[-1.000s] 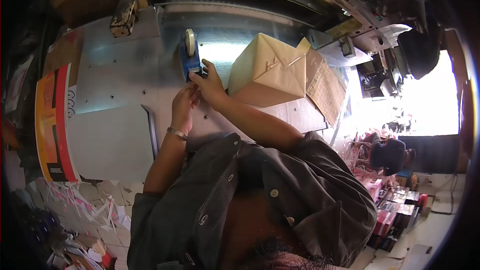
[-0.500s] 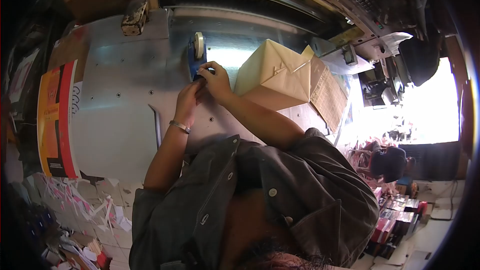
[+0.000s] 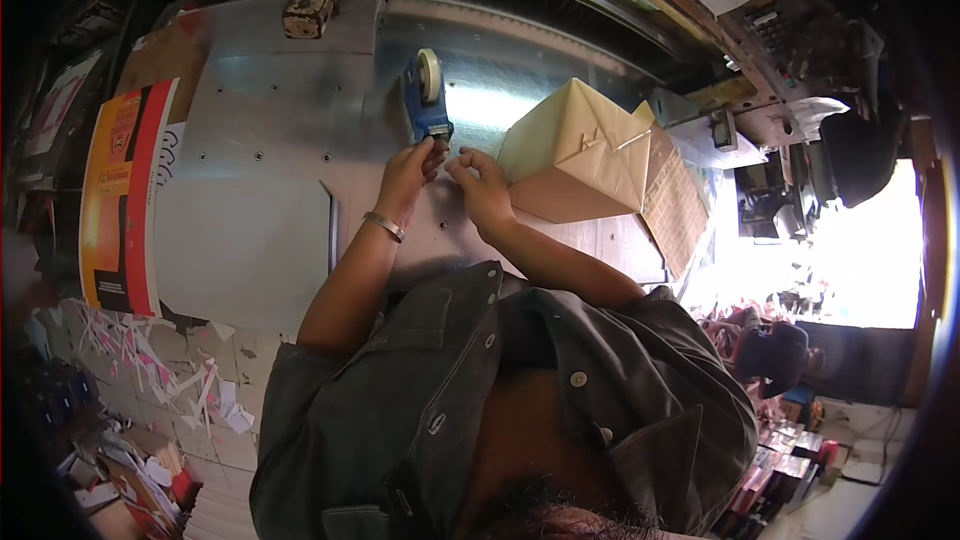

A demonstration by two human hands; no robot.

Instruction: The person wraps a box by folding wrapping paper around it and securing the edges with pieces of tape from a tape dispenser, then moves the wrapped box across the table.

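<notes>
A blue tape dispenser (image 3: 428, 112) with a pale roll of tape (image 3: 430, 76) stands on the metal table. My left hand (image 3: 408, 176) is at its near end, fingers curled at the dispenser's front; what they grip is too small to make out. Just to the right, my right hand (image 3: 484, 190) has its thumb and fingertips close together, and anything between them is not visible. Beside that hand sits a box-shaped parcel (image 3: 590, 165) wrapped in tan paper, with folded flaps on its end face.
A brown cardboard piece (image 3: 676, 210) lies behind the parcel. At left are an orange and red printed sheet (image 3: 125, 200) and a large pale sheet (image 3: 240, 250). A worn block (image 3: 312, 5) stands at the table's back. Paper scraps (image 3: 210, 390) lie at lower left.
My hands have moved apart, the right one shifting right and down toward the parcel. The camera view has shifted, so the table objects appear farther right.
</notes>
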